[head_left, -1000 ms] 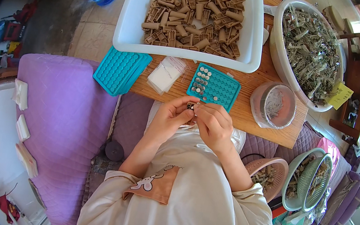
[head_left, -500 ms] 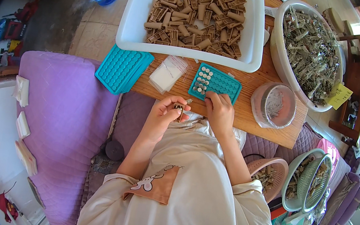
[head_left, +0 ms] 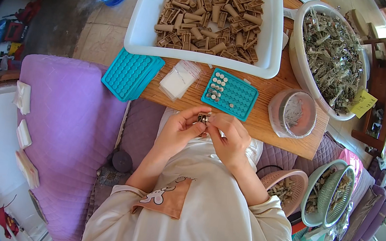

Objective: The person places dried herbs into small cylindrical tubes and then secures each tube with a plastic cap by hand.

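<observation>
In front of my lap, my left hand (head_left: 183, 128) grips a small brown plastic housing (head_left: 203, 118) with shiny metal parts inside. The fingertips of my right hand (head_left: 229, 139) are pinched against the housing's right side; whatever they hold is too small and covered to make out. Just beyond the hands lies a teal tray (head_left: 243, 93) with round pockets. Several small silver-white discs (head_left: 218, 81), like button cells, sit in its left columns. One single disc (head_left: 231, 105) rests apart from them near the tray's front edge.
A white bin (head_left: 201, 59) full of brown housings (head_left: 216, 14) stands behind. Stacked teal trays (head_left: 128, 75) and a clear bag (head_left: 180, 80) lie to the left. At right are a round tub (head_left: 293, 114) with small pale pieces, a large basin (head_left: 303, 57) of wired parts, and baskets (head_left: 287, 181).
My right hand has moved left from the teal tray to the housing in my left hand, uncovering the lone disc. The left hand has shifted slightly right and turned the housing.
</observation>
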`<state>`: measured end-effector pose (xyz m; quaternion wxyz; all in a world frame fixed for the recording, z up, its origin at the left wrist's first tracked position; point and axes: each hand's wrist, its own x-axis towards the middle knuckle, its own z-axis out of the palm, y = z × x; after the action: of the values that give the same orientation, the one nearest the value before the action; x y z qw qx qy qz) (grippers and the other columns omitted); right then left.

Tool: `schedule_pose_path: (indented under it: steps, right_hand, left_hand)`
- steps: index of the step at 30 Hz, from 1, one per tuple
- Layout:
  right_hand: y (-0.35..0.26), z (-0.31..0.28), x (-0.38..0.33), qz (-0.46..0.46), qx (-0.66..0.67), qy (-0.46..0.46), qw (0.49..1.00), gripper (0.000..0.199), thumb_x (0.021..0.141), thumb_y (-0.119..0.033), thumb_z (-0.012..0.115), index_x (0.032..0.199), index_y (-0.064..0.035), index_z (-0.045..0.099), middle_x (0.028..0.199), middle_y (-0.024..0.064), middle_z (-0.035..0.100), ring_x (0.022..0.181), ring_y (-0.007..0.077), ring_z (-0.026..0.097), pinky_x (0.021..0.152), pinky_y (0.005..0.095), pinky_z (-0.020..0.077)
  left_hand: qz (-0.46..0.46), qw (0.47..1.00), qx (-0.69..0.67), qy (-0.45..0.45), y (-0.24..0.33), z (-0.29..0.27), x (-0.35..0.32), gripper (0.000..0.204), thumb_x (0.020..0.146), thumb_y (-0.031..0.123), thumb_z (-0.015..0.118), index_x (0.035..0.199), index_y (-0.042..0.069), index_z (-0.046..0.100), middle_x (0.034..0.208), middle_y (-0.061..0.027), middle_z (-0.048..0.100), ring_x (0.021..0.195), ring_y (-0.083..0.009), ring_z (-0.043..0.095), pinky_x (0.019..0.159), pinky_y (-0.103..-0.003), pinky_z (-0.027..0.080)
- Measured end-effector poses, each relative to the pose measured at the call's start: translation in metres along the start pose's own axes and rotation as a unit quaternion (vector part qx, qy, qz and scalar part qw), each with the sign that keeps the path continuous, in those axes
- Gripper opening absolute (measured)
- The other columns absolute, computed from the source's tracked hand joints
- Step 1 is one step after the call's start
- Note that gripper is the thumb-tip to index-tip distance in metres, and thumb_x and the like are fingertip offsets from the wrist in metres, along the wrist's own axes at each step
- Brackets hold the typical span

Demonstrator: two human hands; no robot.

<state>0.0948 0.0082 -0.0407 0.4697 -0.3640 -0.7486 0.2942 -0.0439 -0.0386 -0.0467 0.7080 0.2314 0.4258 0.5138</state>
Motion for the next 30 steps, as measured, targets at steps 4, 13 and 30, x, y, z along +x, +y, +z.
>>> schedule_pose_path:
  steps: [4, 13, 30]
  right_hand:
    - [0.003, -0.006, 0.002, 0.024, -0.001, -0.075, 0.997, 0.017, 0.063, 0.005, 0.065, 0.075, -0.0031, 0.056, 0.073, 0.0076, 0.060, 0.066, 0.0208, 0.059, 0.055, 0.0269, 0.0479]
    - [0.007, -0.037, 0.041, 0.184, -0.009, -0.359, 0.915, 0.033, 0.061, -0.008, 0.068, 0.088, -0.0028, 0.050, 0.076, 0.0097, 0.051, 0.068, 0.0256, 0.053, 0.062, 0.0324, 0.0446]
    - [0.099, 0.011, 0.197, 0.051, -0.174, -0.310, 0.933, 0.018, 0.077, -0.012, 0.050, 0.092, -0.0064, 0.058, 0.086, 0.0138, 0.059, 0.080, 0.0291, 0.056, 0.072, 0.0349, 0.0450]
  left_hand:
    - [-0.002, 0.996, 0.081, 0.025, 0.000, 0.005, 0.002, 0.034, 0.082, 0.003, 0.050, 0.115, -0.002, 0.044, 0.096, -0.0061, 0.056, 0.082, -0.0088, 0.054, 0.071, -0.020, 0.045]
    - [-0.017, 0.948, 0.314, -0.047, -0.007, 0.007, 0.000, 0.027, 0.082, 0.007, 0.050, 0.108, -0.001, 0.049, 0.086, -0.0046, 0.059, 0.071, -0.0083, 0.053, 0.065, -0.022, 0.044]
    - [-0.093, 0.995, -0.043, 0.012, 0.011, -0.017, -0.001, 0.022, 0.079, 0.006, 0.045, 0.101, 0.003, 0.048, 0.092, -0.0076, 0.054, 0.075, -0.0155, 0.058, 0.068, -0.027, 0.048]
